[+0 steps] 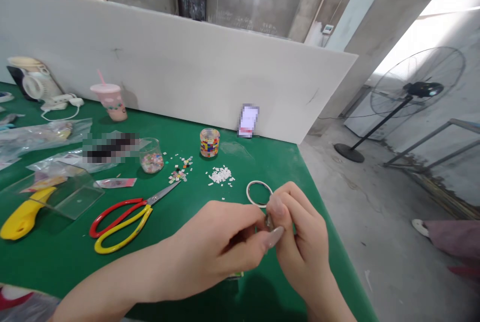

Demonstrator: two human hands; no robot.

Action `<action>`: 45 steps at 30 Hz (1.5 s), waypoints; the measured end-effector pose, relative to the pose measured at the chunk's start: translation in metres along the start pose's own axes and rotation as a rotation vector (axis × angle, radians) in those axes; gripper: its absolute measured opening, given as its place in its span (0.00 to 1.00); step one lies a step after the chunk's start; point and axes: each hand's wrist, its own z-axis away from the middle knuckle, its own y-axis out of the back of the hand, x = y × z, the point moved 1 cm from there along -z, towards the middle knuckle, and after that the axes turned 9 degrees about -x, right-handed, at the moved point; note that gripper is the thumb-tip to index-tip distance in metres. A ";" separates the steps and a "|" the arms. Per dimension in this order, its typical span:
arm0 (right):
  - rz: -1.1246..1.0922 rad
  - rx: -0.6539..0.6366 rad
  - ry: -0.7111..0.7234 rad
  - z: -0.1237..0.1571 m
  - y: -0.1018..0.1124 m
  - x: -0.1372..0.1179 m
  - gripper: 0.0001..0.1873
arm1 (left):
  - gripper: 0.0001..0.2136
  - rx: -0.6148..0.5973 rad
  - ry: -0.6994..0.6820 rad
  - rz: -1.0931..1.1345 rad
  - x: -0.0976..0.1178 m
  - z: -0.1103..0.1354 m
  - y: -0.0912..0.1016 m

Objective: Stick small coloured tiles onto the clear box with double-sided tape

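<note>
My left hand (228, 242) and my right hand (303, 227) meet above the front right of the green table. Both are closed in a pinch on a small greyish thing (268, 221), mostly hidden by the fingertips, its kind unclear. Just behind my right fingers lies a thin white ring (248, 193), partly covered by them. Farther back is a loose pile of white mosaic tiles (220, 175). A clear round container covered in colourful tiles (209, 144) stands behind that pile. Under my left hand, a greenish object (236, 276) shows only at its edge.
Scissors with red and yellow handles (137, 219) lie left of my hands, by scattered coloured tiles (180, 172) and a clear cup of beads (152, 157). Farther left are a yellow-handled tool (28, 214), a clear plastic box (77, 194) and a pink tumbler (110, 102). A phone (248, 119) leans against the white partition (187, 72).
</note>
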 end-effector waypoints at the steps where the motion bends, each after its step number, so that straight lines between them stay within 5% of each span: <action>1: -0.004 0.007 0.007 -0.001 0.000 0.000 0.16 | 0.15 0.043 -0.069 -0.110 0.000 0.000 -0.001; 6: -0.140 -0.003 -0.054 0.000 -0.003 -0.001 0.17 | 0.17 0.211 -0.368 -0.521 -0.006 -0.002 -0.006; 11: -0.184 0.021 -0.040 0.003 -0.004 -0.005 0.18 | 0.25 0.344 -0.407 -0.631 -0.009 -0.006 -0.006; 17: -0.224 0.020 -0.056 0.004 -0.007 -0.005 0.20 | 0.19 0.499 -0.477 -0.756 -0.010 -0.009 -0.005; 23: -0.179 0.076 -0.052 0.003 -0.005 -0.007 0.19 | 0.17 0.415 -0.512 -0.678 -0.013 -0.010 -0.007; 26: -0.107 0.068 -0.071 0.006 0.011 -0.012 0.10 | 0.17 0.427 -0.489 -0.711 -0.012 -0.008 -0.002; 33: 0.199 -0.228 -0.092 0.016 0.053 -0.026 0.13 | 0.16 0.223 -0.413 -0.914 -0.005 -0.001 0.010; 39: 0.263 -0.346 -0.063 0.017 0.046 -0.026 0.16 | 0.17 0.219 -0.359 -0.937 0.000 0.000 0.008; 45: 0.255 -0.483 -0.115 0.015 0.044 -0.025 0.12 | 0.11 0.091 -0.316 -1.001 -0.005 0.004 0.007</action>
